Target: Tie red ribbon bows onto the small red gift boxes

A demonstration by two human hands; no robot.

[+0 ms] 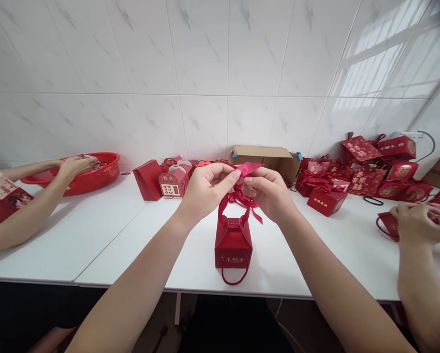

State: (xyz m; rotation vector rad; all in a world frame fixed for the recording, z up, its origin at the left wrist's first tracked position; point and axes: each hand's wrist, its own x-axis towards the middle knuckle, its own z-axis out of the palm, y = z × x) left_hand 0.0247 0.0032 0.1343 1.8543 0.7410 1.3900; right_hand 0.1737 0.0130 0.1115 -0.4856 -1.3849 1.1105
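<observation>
A small red gift box [233,245] with gold lettering stands upright on the white table in front of me. Its twisted cord handle [234,283] hangs down at the front. A red ribbon [249,169] runs up from the top of the box to both my hands. My left hand [214,185] pinches the ribbon between thumb and fingertips. Close beside it, my right hand [266,189] pinches the ribbon too, its fingers partly hiding it. More loose red ribbon [244,200] lies behind the box, partly covered by my hands.
At the back stands an open cardboard box [266,153]. Several red gift boxes [328,201] are piled at right, others [173,184] at left. A co-worker's hands reach into a red basket [94,181]; another person's hand [420,223] works at far right. A tiled wall [205,63] rises behind.
</observation>
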